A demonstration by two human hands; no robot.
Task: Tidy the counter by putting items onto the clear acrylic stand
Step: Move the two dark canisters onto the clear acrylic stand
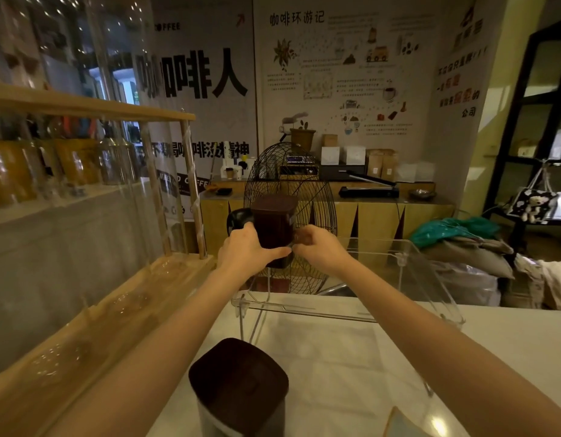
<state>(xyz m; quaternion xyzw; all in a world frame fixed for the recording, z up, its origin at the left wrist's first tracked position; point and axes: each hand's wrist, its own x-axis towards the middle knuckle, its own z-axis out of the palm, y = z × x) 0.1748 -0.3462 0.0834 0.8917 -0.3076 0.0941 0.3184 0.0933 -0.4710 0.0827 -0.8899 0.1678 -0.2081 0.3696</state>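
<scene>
A dark brown jar [274, 222] with a squarish lid stands upright at the far left corner of the clear acrylic stand [402, 257]. My left hand [246, 247] grips its left side, thumb across the front. On the jar's right side my right hand [320, 247] holds it with curled fingers. A second canister [241, 389] with a dark brown lid stands on the white counter [509, 342] close to me, untouched.
A wooden and glass display case [93, 190] runs along the left. Behind the stand is a black wire fan [307, 197]. A pale object's corner [399, 421] shows at the bottom edge. Bags [468, 244] are piled at the right beyond the counter.
</scene>
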